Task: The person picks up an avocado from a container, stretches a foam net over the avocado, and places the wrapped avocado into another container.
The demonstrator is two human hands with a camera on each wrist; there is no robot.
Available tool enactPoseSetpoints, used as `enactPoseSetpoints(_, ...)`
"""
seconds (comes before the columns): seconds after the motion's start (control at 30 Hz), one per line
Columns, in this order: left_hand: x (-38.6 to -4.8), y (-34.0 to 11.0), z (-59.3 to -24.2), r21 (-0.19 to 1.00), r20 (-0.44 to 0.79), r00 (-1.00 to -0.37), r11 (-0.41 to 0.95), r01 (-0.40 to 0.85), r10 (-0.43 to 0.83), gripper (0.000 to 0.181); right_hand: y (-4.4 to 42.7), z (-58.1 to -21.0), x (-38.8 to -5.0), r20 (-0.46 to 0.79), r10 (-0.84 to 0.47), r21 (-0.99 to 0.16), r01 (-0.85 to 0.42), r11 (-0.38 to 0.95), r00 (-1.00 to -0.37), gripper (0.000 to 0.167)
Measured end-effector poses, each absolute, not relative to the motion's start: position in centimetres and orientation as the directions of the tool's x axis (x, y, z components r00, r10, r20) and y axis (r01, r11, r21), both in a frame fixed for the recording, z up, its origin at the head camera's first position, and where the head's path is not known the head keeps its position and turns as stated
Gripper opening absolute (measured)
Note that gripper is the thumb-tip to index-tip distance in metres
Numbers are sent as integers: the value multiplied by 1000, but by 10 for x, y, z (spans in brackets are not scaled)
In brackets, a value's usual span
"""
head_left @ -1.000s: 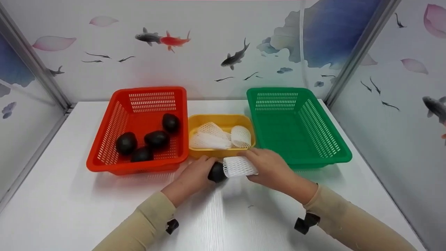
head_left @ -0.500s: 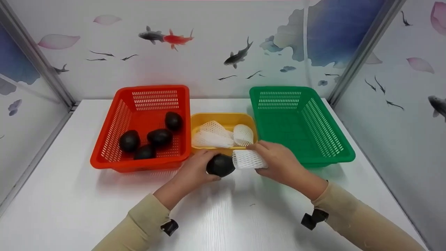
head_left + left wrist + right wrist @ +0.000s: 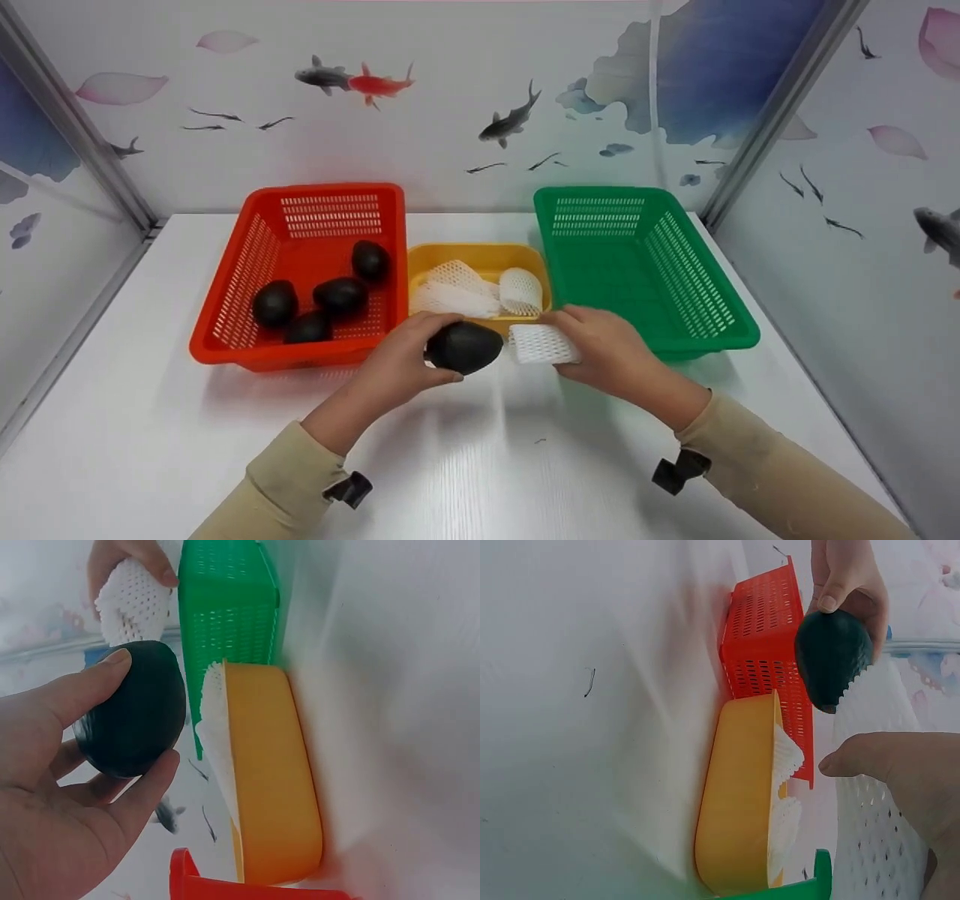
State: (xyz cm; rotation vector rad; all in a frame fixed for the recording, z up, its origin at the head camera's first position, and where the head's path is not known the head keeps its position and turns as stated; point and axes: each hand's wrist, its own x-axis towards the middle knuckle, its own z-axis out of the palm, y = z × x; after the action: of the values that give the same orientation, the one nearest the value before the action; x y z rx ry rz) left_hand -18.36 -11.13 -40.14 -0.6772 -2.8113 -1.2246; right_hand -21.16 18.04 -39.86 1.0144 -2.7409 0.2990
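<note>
Flanking the tub: red basket left, four avocados inside; green basket right.
Left hand: grasping a fifth avocado on the tub's near side.
Right hand: gripping a net just right of it.
Gap: newly widened between fruit and net; the pair appear aligned, unjoined.

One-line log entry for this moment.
left hand: holds dark fruit; right hand: holds foam net; red basket: four dark fruits; yellow tub: more foam nets
</note>
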Motion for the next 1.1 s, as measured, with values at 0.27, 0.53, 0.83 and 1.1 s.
enactPoseSetpoints(0.27,-179,-113,-394,769,145,-911,535,349,387,67,176,-400,-211,265,-627,-102,-668,737,-733,59)
enactPoseSetpoints(0.53,-176,-112,-393,798,143,-902,493,348,407,67,165,-398,-210,262,-633,-111,-675,730,-728,59)
enactPoseSetpoints(0.83,-174,-106,-387,811,107,-902,488,322,418,70,154,-397,-208,322,-670,-105,-728,677,-669,56)
enactPoseSetpoints(1.1,-172,-101,-385,824,94,-904,477,306,417,70,148,-396,-207,330,-692,-59,-745,664,-643,59)
